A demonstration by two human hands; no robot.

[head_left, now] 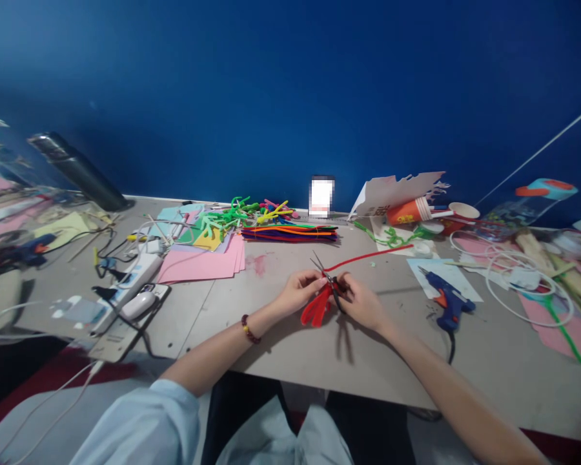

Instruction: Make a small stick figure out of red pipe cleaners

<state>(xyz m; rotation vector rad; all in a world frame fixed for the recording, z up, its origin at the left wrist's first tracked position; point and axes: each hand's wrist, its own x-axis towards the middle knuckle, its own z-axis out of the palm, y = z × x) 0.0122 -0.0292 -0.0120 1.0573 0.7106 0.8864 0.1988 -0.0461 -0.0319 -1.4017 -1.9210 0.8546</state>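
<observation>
Pale shirt [281,438], left grip [301,292] closed around red loops [316,312], right grip [362,302] around scissors [330,279].

We have bright red loops [314,311], a red strand [372,256] and silver-bladed scissors [330,279]. Bundle [289,234]: purple, orange, green, red stripes. Glue gun [448,302] blue, orange trigger. We see pink sheets [201,263], grey table [290,371], deep blue wall [271,97], dark red bracelet [250,329] with yellow bead.

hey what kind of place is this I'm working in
Probably a craft workspace, judging by the blue glue gun, the bundle of coloured pipe cleaners and the scissors in your right hand.
</observation>
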